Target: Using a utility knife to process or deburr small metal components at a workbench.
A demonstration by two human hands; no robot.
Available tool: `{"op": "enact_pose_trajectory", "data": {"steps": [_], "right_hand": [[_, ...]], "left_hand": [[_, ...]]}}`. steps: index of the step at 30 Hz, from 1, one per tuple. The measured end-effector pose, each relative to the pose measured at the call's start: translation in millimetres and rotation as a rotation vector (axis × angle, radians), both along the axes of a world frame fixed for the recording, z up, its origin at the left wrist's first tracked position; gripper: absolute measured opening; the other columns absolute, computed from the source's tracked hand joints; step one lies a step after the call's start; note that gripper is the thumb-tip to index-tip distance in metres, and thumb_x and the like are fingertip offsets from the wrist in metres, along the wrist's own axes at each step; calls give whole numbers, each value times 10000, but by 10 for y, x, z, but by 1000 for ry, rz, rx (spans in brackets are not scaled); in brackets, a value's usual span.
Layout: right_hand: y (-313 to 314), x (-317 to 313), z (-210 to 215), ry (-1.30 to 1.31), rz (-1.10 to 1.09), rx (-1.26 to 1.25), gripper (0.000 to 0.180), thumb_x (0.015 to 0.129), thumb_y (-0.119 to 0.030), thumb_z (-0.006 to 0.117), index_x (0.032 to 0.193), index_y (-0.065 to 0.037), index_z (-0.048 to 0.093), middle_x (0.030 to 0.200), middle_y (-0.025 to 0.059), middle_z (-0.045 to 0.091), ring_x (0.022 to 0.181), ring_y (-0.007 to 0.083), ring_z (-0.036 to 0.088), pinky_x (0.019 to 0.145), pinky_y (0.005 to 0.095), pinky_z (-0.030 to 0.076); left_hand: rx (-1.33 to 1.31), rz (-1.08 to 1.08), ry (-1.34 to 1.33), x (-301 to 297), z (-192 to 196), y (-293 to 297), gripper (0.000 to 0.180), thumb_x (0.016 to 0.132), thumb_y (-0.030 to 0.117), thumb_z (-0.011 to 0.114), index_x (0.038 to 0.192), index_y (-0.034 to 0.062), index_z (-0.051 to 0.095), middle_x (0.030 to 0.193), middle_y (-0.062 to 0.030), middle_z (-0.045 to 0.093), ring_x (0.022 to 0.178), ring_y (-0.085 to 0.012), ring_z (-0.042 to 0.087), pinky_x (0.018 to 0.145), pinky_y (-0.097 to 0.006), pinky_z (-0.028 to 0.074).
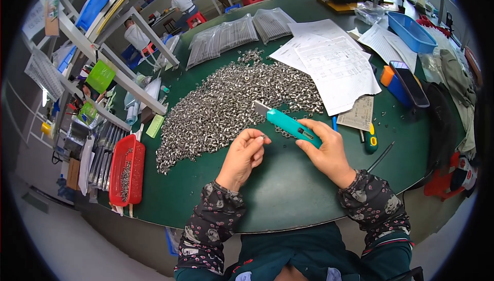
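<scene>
In my right hand (pixel 329 150) is a teal utility knife (pixel 290 125), its blade pointing up and left over the near edge of a heap of small metal rings (pixel 231 101). My left hand (pixel 242 157) is closed in a pinch just left of the knife. A tiny metal piece, seemingly one of the rings, shows at its fingertips, apart from the blade. The heap spreads across the green table (pixel 278 188) beyond both hands.
A red basket (pixel 127 170) holding small metal pieces stands at the left edge. Bagged metal rods (pixel 226 37) lie behind the heap. Papers (pixel 334 60), a phone (pixel 409 83), a green-and-yellow-handled screwdriver (pixel 371 139) and a blue tray (pixel 411 31) are at the right. People sit farther back.
</scene>
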State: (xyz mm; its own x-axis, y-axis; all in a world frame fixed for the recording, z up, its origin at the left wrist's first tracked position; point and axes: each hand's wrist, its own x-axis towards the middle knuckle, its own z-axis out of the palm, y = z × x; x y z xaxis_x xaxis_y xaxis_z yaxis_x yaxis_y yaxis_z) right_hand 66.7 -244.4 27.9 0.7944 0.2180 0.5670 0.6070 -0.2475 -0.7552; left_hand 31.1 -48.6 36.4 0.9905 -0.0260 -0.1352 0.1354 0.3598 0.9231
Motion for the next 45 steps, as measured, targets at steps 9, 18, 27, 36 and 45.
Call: {"op": "enact_pose_trajectory", "data": {"steps": [9,18,27,36,45], "right_hand": [[61,-108,-34,204,269,-320,328,722,-193,627,1024,-77,573,755,114,555,670,276,545,592,350,427],[83,-99,-77,218,359,-365,316,756,-223,595,1033,-72,577,822,140,590,752,303,566,659,366,446],[71,-89,-27,225,268,-284,339,728,-146,619,1040,-26,564,706,124,533,609,236,513,573,301,411],[90,-103,-63,150,267,-353,328,727,-189,619,1032,-78,572,724,116,547,628,282,539,558,355,421],[91,-106,-90,167,317,-344,320,743,-206,611,1034,-79,573,747,124,567,659,290,553,583,361,432]], "left_hand": [[-287,82,-62,-198,-386,508,108,868,80,483,970,53,507,796,-32,522,505,-34,368,386,-146,288],[-316,47,-47,-188,-413,549,138,878,111,477,990,43,520,774,-16,512,502,-32,353,381,-149,278],[-237,109,-24,-219,-335,513,149,887,106,454,1004,37,516,786,-22,512,504,-30,353,382,-141,272],[-143,163,-51,-215,-340,527,120,872,66,469,985,37,498,861,-54,546,509,-26,371,376,-136,283],[-147,155,-67,-219,-366,530,107,853,58,501,960,43,496,826,-27,513,514,-33,357,373,-141,269]]}}
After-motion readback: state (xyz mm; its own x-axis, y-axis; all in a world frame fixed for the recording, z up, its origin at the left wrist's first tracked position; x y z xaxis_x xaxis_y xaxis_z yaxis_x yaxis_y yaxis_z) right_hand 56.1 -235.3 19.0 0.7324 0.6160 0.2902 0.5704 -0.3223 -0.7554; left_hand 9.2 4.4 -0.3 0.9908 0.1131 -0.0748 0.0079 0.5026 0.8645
